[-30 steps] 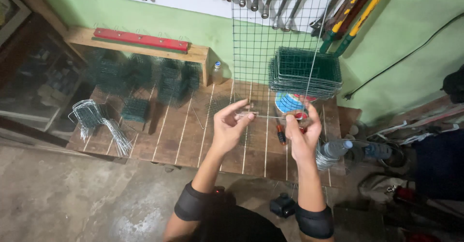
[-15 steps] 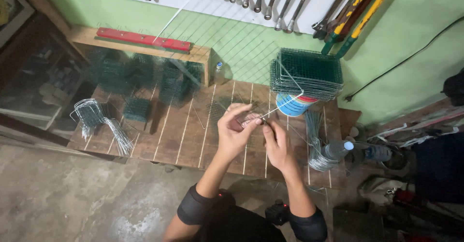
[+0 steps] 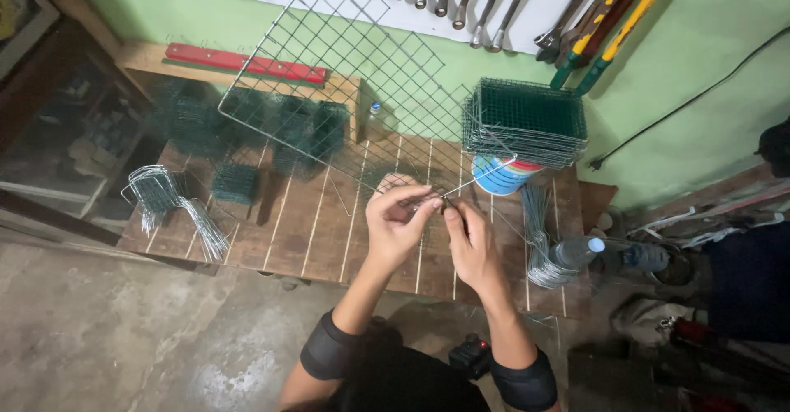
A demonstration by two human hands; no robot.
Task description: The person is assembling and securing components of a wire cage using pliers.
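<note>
Head view: a slatted wooden bench [image 3: 313,231], and over it a wire mesh panel [image 3: 346,74] tilted up toward the wall — light, springy, with sharp cut ends, best held at its rim. The left hand [image 3: 397,224] and right hand [image 3: 471,247] both pinch its near corner, fingers closed on the wire — stacked green mesh [image 3: 527,120] behind.

My left hand [image 3: 397,224] and right hand [image 3: 471,247] meet over the slatted wooden bench [image 3: 313,231], fingertips pinching the low corner of a wire mesh panel [image 3: 346,74]. Panel is tilted, far corner up by the wall wrenches [image 3: 461,0]. Stack of green mesh panels [image 3: 527,120] sits on a blue bucket [image 3: 504,177] right of my hands. Bent wire pieces [image 3: 169,206] at bench's left edge. Plastic bottle [image 3: 576,253] near right hand.
</note>
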